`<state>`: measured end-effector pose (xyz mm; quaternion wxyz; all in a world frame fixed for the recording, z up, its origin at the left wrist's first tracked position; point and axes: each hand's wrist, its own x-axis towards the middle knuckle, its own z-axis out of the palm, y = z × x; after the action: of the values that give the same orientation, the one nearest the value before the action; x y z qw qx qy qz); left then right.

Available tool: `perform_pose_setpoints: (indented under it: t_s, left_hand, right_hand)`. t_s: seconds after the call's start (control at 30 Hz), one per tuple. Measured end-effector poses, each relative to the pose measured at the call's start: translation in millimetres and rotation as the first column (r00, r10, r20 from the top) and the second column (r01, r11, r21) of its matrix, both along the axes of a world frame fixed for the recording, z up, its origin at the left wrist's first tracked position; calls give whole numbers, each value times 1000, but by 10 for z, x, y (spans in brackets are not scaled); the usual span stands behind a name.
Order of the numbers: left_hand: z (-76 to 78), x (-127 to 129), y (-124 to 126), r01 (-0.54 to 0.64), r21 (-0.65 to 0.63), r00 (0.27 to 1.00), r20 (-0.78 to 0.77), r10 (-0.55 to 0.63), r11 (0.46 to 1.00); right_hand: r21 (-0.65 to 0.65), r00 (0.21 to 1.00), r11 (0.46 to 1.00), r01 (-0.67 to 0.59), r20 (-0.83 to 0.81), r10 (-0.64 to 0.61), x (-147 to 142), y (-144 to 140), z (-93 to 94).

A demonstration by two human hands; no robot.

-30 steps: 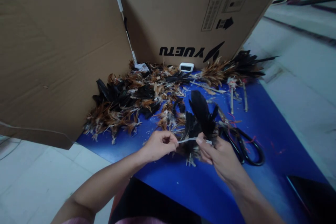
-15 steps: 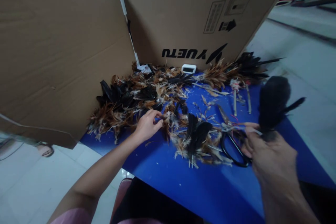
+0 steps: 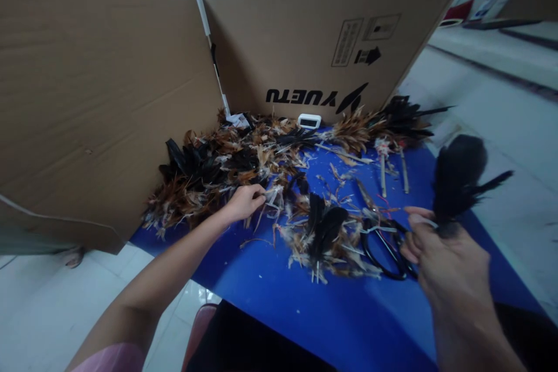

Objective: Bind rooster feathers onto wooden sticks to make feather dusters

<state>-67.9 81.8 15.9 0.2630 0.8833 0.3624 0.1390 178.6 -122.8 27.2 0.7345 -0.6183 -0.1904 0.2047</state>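
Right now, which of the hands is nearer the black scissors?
Right. The right hand holds a black feather bunch just beside the scissors; the left hand reaches the feather pile.

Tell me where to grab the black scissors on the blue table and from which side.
Take the black scissors by the two handle loops, coming from the near edge of the blue table. The loops lie flat and face the person; the blades point away into loose feathers, so the far end is cluttered.
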Motion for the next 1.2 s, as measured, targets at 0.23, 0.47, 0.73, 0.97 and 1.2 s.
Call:
perform_pose_setpoints:
  t_s: [0.23,0.47,0.73,0.97,1.2]
  left_hand:
    - [266,-318,186,15,0,1000,13,-15,1000]
    - [550,-513,368,162,156,986,-67,-153,974]
    - [760,-624,518,460,356,881,-296,-369,813]
    - [613,-482,201,290,612,936,-20,-352,735]
    - [444,-421,-138,468,615,844,-98,-528,635]
  right_hand:
    - [-60,960,961,-269,-103,262,-135,18,-31]
    - [-124,896,888,-443,-95,434,-244,69,-90]
    - [-307,839,809,-501,59,542,-322,46,-24]
    - [-452,709,614,-647,-62,702,-979,449,-15]
    - [-657,430,447,-607,202,880,-1664,933,-63]
